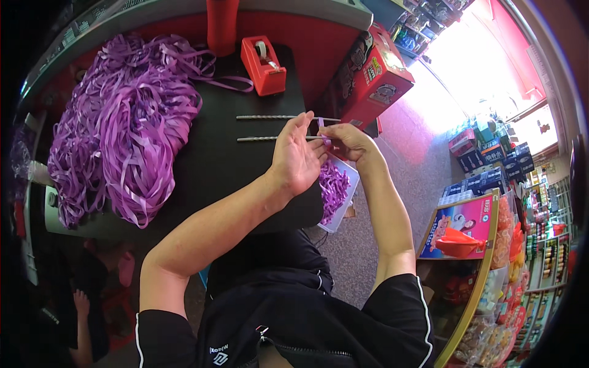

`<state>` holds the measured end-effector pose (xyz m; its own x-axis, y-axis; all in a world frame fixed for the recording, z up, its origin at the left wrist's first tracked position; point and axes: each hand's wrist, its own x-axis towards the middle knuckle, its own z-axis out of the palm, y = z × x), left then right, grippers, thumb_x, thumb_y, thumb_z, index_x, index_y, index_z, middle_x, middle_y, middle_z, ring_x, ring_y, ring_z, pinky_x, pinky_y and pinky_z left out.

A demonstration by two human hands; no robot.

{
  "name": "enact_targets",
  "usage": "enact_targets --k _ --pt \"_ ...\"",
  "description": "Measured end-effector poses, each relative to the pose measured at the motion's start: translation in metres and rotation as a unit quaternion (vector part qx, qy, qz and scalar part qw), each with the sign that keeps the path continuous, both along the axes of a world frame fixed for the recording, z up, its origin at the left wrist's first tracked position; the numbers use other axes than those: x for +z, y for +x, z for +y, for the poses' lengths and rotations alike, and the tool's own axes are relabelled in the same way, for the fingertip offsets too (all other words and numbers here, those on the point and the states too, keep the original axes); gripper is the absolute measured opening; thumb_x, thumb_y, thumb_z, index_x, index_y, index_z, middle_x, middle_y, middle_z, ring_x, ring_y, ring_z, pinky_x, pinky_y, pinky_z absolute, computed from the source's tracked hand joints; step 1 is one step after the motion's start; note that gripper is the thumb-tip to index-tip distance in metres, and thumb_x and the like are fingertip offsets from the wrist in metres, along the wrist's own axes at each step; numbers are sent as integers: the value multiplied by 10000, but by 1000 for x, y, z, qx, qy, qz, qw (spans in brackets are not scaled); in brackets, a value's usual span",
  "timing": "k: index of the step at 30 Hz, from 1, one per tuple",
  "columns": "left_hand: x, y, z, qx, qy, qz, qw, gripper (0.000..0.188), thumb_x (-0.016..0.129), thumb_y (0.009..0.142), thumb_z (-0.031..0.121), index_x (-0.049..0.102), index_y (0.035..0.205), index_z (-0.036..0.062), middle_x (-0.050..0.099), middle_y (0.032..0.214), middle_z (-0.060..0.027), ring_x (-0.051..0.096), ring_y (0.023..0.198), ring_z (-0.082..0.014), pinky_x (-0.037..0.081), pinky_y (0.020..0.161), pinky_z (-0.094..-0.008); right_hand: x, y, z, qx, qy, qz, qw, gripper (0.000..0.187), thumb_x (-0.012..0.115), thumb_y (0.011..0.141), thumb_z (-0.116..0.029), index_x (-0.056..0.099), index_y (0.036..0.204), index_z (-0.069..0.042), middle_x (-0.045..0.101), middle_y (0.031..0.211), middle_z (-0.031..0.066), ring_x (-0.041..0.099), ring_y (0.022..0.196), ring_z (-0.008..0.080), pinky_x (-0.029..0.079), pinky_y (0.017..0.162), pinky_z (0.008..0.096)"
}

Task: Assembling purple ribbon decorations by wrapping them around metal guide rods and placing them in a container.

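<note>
Two thin twisted metal rods (260, 116) run side by side past the dark tabletop's right edge. A short length of purple ribbon (321, 124) crosses them near their right part. My left hand (296, 158) is at the rods, palm turned to the right, fingers stretched out; its fingertips cover part of the rods. Just to its right, my right hand (350, 142) is closed in a pinch on the ribbon. Below the hands, a pale plastic tub (348, 195) holds many small purple ribbon pieces (332, 191).
A big heap of purple ribbon (138, 122) covers the left of the black table (221, 178). Behind stands a red tape dispenser (268, 76). A red box (377, 80) is beyond the rods. At right are a display case (457, 291) and stacked cartons (485, 147). Another person's arm (83, 328) shows at lower left.
</note>
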<state>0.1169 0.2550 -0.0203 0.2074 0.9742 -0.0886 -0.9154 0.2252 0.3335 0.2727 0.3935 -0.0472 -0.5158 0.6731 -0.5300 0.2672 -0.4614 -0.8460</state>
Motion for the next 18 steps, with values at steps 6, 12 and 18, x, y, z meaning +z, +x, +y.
enact_targets --k 6,12,18 --pt "20 -15 -3 -78 -20 70 994 712 521 903 437 213 1487 170 239 1457 -332 329 1335 -372 195 1132 -435 6 6 -10 -20 15 -17 1000 408 618 899 -461 655 1036 -78 637 923 19 564 766 133 451 716 299" --pt "48 -41 -4 -68 28 432 899 481 600 886 301 515 1307 82 500 1348 -184 445 1293 -281 360 1053 -381 -6 28 0 -54 29 173 983 606 558 938 -452 421 1351 -30 619 1133 154 627 966 243 504 814 382" --pt "14 -56 9 124 271 905 304 543 537 932 372 447 1372 67 341 1474 -209 288 1385 -371 219 1130 -500 2 -4 -7 3 29 190 981 573 654 899 -223 386 1363 -19 646 1096 160 673 911 225 568 744 361"
